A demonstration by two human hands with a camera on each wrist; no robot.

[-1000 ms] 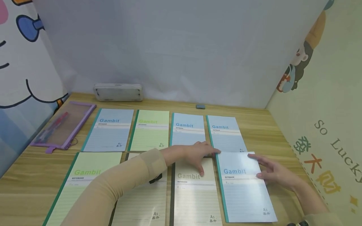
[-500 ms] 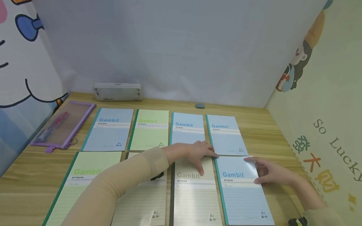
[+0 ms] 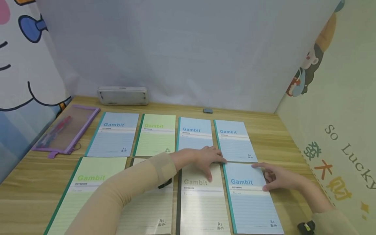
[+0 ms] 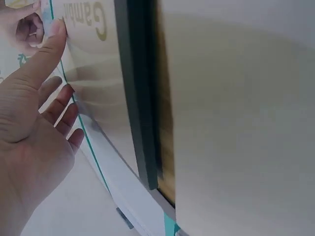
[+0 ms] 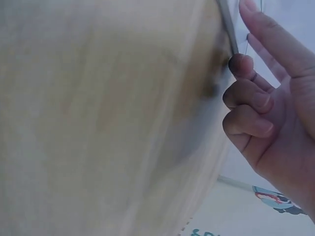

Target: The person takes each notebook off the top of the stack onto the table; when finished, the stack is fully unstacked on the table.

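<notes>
A person's two hands rest on notebooks laid out in two rows on a wooden counter [image 3: 282, 137].

The left hand [image 3: 208, 160] reaches across from the left in a beige sleeve [image 3: 123, 192]. Its fingers are straight and spread, lying flat on the top edge of a cream notebook [image 3: 201, 199] printed "Gambit", with the thumb pointing down onto the cover. In the left wrist view the thumb tip presses the cream cover near the printed word, and the other fingers lie loosely fanned beside the green spine of the neighbouring book.

The right hand [image 3: 279, 178] sits on the right edge of a blue notebook [image 3: 249, 199], which lies flat just to the right of the left hand and touches the cream notebook along its green spine. The forefinger stretches along the blue notebook's top right corner and the thumb lies on its cover; in the right wrist view the remaining fingers are bent at the book's edge. The hand presses the book rather than gripping it.

Just beyond the hands lies the far row: a blue notebook [image 3: 235, 140] beyond the right hand, another blue one [image 3: 194, 133] beyond the left hand, then a green notebook [image 3: 155, 135] and a pale blue notebook [image 3: 114, 134] further left. Under the left forearm lies another cream notebook [image 3: 147, 212], and left of that a large green notebook [image 3: 79, 192].

Far to the left of the hands is a purple pencil pouch [image 3: 66, 130]; a white case [image 3: 122, 95] stands against the back wall.
</notes>
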